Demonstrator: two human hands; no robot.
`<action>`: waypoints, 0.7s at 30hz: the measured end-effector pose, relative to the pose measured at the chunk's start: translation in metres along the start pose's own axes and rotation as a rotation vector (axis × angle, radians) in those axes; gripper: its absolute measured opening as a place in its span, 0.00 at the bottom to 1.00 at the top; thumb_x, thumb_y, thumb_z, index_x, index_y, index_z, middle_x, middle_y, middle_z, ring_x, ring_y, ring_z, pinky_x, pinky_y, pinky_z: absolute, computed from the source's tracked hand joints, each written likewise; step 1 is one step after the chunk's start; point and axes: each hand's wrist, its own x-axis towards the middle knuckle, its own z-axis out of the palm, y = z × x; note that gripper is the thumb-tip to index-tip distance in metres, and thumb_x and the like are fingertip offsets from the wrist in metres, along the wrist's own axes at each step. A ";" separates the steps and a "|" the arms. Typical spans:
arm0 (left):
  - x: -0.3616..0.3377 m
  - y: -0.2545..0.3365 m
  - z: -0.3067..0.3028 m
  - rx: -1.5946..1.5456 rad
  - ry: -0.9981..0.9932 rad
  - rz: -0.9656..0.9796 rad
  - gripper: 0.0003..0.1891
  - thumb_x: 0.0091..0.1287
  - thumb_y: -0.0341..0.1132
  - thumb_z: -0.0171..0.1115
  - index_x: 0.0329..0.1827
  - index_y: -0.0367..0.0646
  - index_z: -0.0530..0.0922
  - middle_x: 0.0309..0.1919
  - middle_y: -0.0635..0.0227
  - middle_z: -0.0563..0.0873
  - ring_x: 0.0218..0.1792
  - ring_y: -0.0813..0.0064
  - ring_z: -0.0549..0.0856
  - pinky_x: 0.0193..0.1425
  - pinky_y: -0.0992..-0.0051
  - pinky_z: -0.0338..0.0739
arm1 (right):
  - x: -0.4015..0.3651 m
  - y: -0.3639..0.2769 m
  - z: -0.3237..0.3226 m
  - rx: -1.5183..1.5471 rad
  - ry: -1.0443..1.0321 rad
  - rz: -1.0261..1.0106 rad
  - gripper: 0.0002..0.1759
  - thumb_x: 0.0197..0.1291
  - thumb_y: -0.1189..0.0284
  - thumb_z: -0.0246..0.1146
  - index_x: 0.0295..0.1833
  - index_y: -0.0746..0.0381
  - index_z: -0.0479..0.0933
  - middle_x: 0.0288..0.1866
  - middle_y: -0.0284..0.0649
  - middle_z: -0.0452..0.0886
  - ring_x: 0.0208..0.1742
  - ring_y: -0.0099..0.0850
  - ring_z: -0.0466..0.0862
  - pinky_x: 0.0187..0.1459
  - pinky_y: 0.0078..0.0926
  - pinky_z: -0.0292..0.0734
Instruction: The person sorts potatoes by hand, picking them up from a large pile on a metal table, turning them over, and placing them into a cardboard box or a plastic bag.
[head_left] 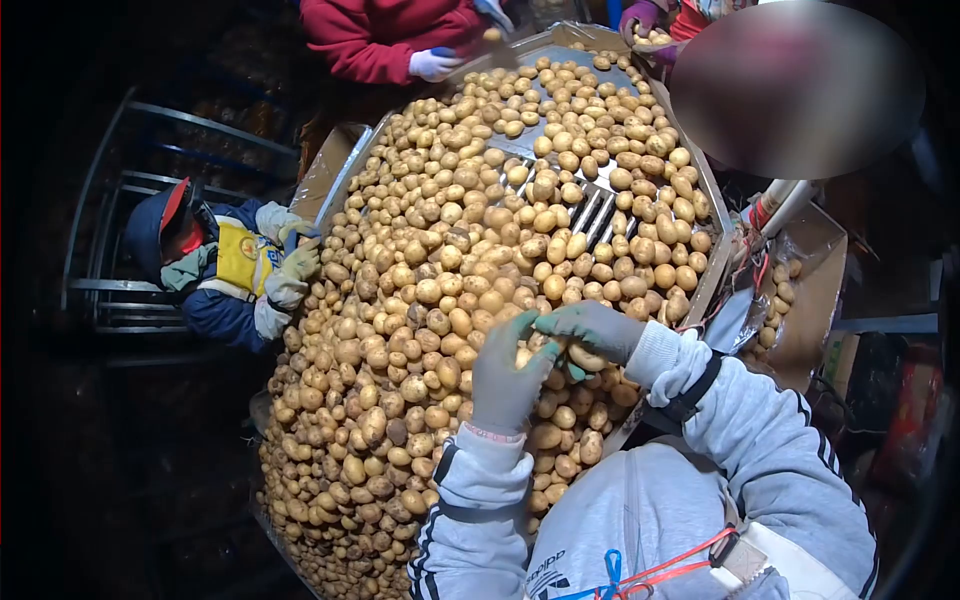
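Observation:
A large heap of potatoes [400,330] covers the wide metal-rimmed sorting table in front of me. My left hand [503,378], in a grey glove with green fingertips, curls around a potato [523,356] just above the heap. Close beside it, my right hand [598,330], gloved alike, bends over another potato [586,357] tucked under its palm and fingers. The fingertips of both hands nearly meet. Parts of both potatoes are hidden by the gloves.
Co-workers stand around the table: one in a yellow vest [243,257] at left, one in a red sleeve [385,40] at the back, another at top right. A slatted grate [594,214] shows amid the potatoes. A cardboard box [815,290] holding potatoes is at right.

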 end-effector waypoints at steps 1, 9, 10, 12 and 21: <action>-0.005 -0.003 0.002 -0.021 0.007 0.027 0.21 0.69 0.37 0.74 0.62 0.38 0.86 0.54 0.57 0.88 0.53 0.62 0.88 0.60 0.67 0.82 | -0.005 0.002 0.000 -0.067 0.016 -0.069 0.21 0.82 0.57 0.54 0.63 0.59 0.84 0.46 0.41 0.90 0.46 0.32 0.88 0.52 0.30 0.83; -0.034 -0.009 0.019 -0.401 0.035 -0.150 0.15 0.73 0.37 0.70 0.56 0.36 0.89 0.49 0.56 0.91 0.50 0.62 0.89 0.58 0.65 0.82 | -0.050 -0.031 0.033 0.378 0.203 0.214 0.23 0.81 0.54 0.58 0.51 0.64 0.86 0.32 0.32 0.85 0.34 0.20 0.80 0.40 0.25 0.81; -0.037 -0.016 0.027 -0.473 0.059 -0.240 0.14 0.74 0.36 0.69 0.55 0.36 0.89 0.48 0.56 0.91 0.48 0.63 0.89 0.57 0.65 0.82 | -0.047 -0.005 0.034 0.331 0.214 0.010 0.24 0.80 0.52 0.63 0.49 0.65 0.88 0.30 0.29 0.82 0.32 0.17 0.77 0.37 0.21 0.77; -0.042 -0.041 0.039 -0.468 0.076 -0.278 0.13 0.76 0.37 0.66 0.54 0.35 0.89 0.47 0.56 0.91 0.46 0.65 0.89 0.54 0.67 0.83 | -0.060 -0.033 0.042 0.164 0.256 0.091 0.23 0.77 0.53 0.66 0.46 0.65 0.87 0.32 0.30 0.85 0.32 0.18 0.79 0.36 0.22 0.77; -0.029 -0.027 0.089 -1.644 -0.283 -0.702 0.19 0.84 0.46 0.56 0.55 0.36 0.84 0.41 0.64 0.88 0.42 0.73 0.88 0.44 0.73 0.86 | -0.123 0.039 0.010 0.235 0.646 -0.062 0.20 0.76 0.60 0.68 0.55 0.68 0.89 0.44 0.39 0.92 0.47 0.23 0.88 0.52 0.25 0.83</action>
